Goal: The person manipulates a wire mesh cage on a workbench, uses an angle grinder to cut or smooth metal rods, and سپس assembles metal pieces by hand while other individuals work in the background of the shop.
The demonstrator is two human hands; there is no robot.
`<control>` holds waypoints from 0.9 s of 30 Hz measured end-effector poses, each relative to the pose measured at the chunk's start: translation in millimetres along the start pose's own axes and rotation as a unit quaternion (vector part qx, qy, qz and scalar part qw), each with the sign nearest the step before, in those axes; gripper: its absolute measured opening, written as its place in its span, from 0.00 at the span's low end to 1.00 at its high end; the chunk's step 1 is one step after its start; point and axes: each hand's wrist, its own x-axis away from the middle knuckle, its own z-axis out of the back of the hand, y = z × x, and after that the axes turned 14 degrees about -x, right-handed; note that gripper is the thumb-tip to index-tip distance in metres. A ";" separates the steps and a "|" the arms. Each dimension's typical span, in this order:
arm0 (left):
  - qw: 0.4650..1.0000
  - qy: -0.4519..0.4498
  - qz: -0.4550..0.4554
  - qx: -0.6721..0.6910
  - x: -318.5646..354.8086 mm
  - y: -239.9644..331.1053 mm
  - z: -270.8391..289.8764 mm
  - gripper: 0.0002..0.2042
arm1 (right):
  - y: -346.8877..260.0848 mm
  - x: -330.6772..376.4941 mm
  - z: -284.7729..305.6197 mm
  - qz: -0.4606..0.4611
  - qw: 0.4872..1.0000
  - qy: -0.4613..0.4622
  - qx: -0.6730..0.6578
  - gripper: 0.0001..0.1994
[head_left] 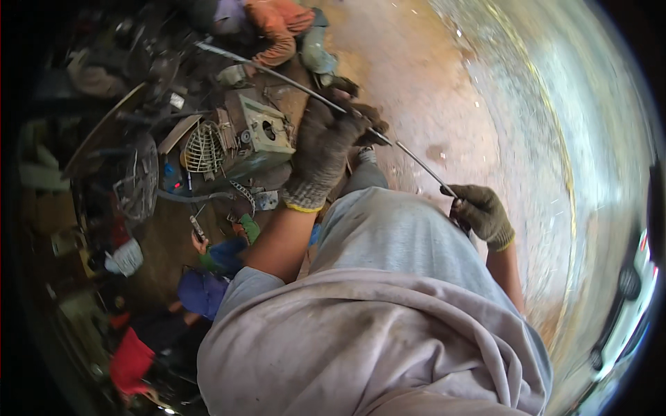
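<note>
My left hand [325,135], in a dirty brown knitted glove with a yellow-edged cuff, is closed around a long thin metal rod [298,84]. From the hand, this rod runs up and left toward a co-worker's gloved hand [232,75]; whether that hand touches it, I cannot tell. My right hand [484,213], gloved alike, grips a shorter thin metal rod [421,163] that slants up and left. The tips of both rods lie close together in front of my waist; whether they touch is unclear. My right fingertips are partly hidden.
Left of me stands a greenish metal machine housing [260,132] with a round hole, beside a wire fan guard [203,147], a chain [243,193] and piled scrap. A co-worker in an orange sleeve [276,41] crouches ahead; a person in a purple cap [201,295] is at left. A vehicle [628,305] stands far right.
</note>
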 end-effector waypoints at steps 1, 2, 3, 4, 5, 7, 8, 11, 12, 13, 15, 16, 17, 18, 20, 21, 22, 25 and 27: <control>1.000 0.006 0.003 -0.016 -8.0 -3.4 5.3 0.16 | -3.3 -15.4 4.5 0.028 1.000 -0.006 0.004 0.16; 0.999 0.014 0.007 -0.032 -16.5 -5.3 11.1 0.16 | -10.6 -30.9 10.1 0.025 1.000 -0.004 -0.002 0.17; 0.999 0.001 0.004 -0.048 -26.0 -4.7 18.3 0.16 | -18.0 -49.7 15.7 0.034 0.999 -0.015 0.001 0.18; 0.999 -0.005 -0.004 -0.049 -37.2 -9.4 27.0 0.15 | -26.4 -71.3 19.2 0.041 0.999 -0.025 0.002 0.18; 0.999 -0.012 -0.009 -0.050 -45.8 -19.5 36.9 0.15 | -33.0 -90.9 16.5 0.059 0.998 -0.026 0.005 0.18; 0.994 -0.027 -0.038 -0.094 -70.8 -37.2 58.0 0.18 | -49.6 -134.4 7.6 0.091 0.995 -0.029 0.010 0.19; 0.997 -0.018 -0.029 -0.065 -87.3 -38.2 63.8 0.19 | -62.6 -157.2 2.9 0.109 0.993 -0.037 0.018 0.20; 0.999 0.012 0.012 -0.039 -144.8 -34.4 80.3 0.22 | -103.2 -231.6 -22.6 0.142 0.988 -0.055 0.010 0.22; 0.995 0.024 0.031 -0.088 -159.7 -25.7 83.6 0.22 | -113.0 -255.0 -26.2 0.150 0.986 -0.075 -0.003 0.22; 0.988 0.033 0.059 -0.142 -170.4 -8.2 85.6 0.21 | -120.1 -278.0 -33.5 0.158 0.984 -0.083 -0.008 0.21; 0.979 0.042 0.035 -0.197 -201.5 -25.6 96.2 0.23 | -139.6 -316.5 -50.6 0.168 0.981 -0.098 0.013 0.20; 0.970 0.097 -0.059 -0.217 -212.8 -27.4 93.7 0.26 | -152.3 -337.7 -60.3 0.170 0.979 -0.103 0.043 0.19; 0.955 0.104 -0.089 -0.262 -224.6 -29.0 100.7 0.28 | -160.7 -357.1 -66.9 0.160 0.979 -0.120 0.041 0.17; 0.938 0.111 -0.118 -0.307 -235.0 -29.3 108.6 0.30 | -165.8 -378.0 -74.5 0.180 0.973 -0.134 0.055 0.17; 0.935 0.144 -0.116 -0.303 -251.3 -20.2 116.4 0.26 | -163.6 -415.3 -81.8 0.215 0.961 -0.152 0.084 0.16; 0.926 0.181 -0.133 -0.304 -263.1 -24.2 119.4 0.24 | -162.7 -432.3 -83.3 0.185 0.967 -0.164 0.056 0.12; 0.915 0.218 -0.150 -0.306 -276.0 -26.9 123.9 0.23 | -164.3 -447.9 -83.4 0.172 0.966 -0.178 0.074 0.10; 0.891 0.268 -0.179 -0.318 -312.2 -35.6 142.9 0.14 | -181.1 -491.1 -85.9 0.114 0.966 -0.209 0.099 0.09; 0.853 0.275 -0.159 -0.415 -332.8 -31.2 153.7 0.13 | -190.8 -531.0 -76.2 0.130 0.960 -0.230 0.092 0.12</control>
